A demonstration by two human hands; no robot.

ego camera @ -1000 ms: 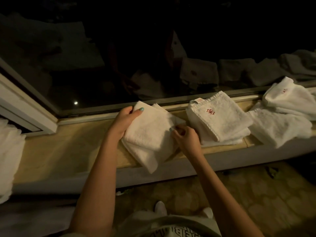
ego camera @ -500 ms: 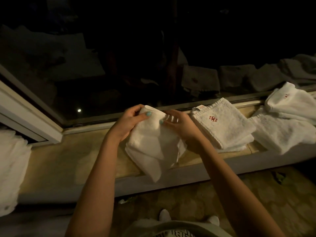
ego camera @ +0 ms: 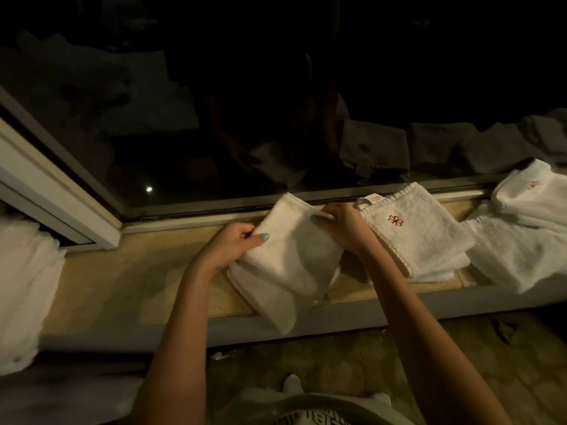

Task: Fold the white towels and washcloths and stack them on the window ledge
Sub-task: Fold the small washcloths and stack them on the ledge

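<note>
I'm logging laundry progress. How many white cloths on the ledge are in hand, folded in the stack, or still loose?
In hand: 1, the washcloth
Folded stack: count unclear, several layers
Loose at right: 2, one flat, one bunched
Total: 3 plus the stack

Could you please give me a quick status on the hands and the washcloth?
Left hand and right hand both gripping the washcloth, part-folded, over the window ledge. Folded stack sits just right. Nothing in the way.

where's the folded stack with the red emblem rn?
Head view, right of centre: the emblem stack lies on the window ledge, just right of the right hand, with loose white towels on its other side.
</note>
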